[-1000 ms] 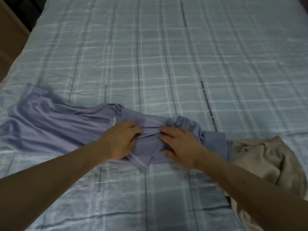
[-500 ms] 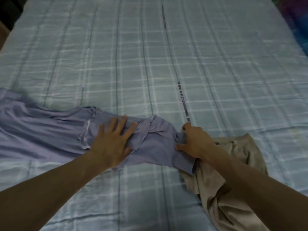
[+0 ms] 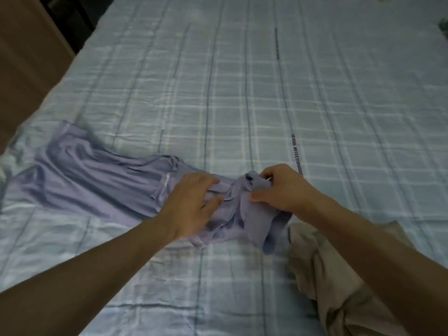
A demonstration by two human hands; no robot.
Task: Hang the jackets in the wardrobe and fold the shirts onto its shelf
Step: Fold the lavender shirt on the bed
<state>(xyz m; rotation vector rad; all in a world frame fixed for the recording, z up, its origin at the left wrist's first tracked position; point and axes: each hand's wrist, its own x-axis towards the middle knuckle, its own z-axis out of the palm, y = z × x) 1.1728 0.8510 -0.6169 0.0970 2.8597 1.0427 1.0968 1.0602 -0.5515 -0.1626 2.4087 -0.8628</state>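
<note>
Where the right forearm crosses the near edge, a crumpled beige garment (image 3: 339, 282) lies under it, touching the right end of the lavender shirt (image 3: 97, 187). Cannot tell whether it is a shirt or a jacket; likely parked there to wait its turn.

Left hand (image 3: 191, 212): fingers fairly straight, laid flat on the shirt's middle, grasping nothing. Reads as an anchor so the cloth does not slide.

Right hand (image 3: 278, 190): at the shirt's right end, thumb and fingers pinching a bunched wad of its fabric, seemingly raised a little off the bed. Probably a sleeve or shoulder to be drawn out or turned in; too rumpled to say which.

Shirt itself: stretched leftward from the hands, wrinkled, not squared, no fold made yet. So the task's shirt is on the bed, not on any shelf; wardrobe not in view.

Plaid bedsheet (image 3: 242, 93) runs beyond the shirt, with a printed lettering stripe (image 3: 296, 154) just past the right hand. Brown wooden panel (image 3: 26, 59) far left of the shirt, beyond the bed's edge.
</note>
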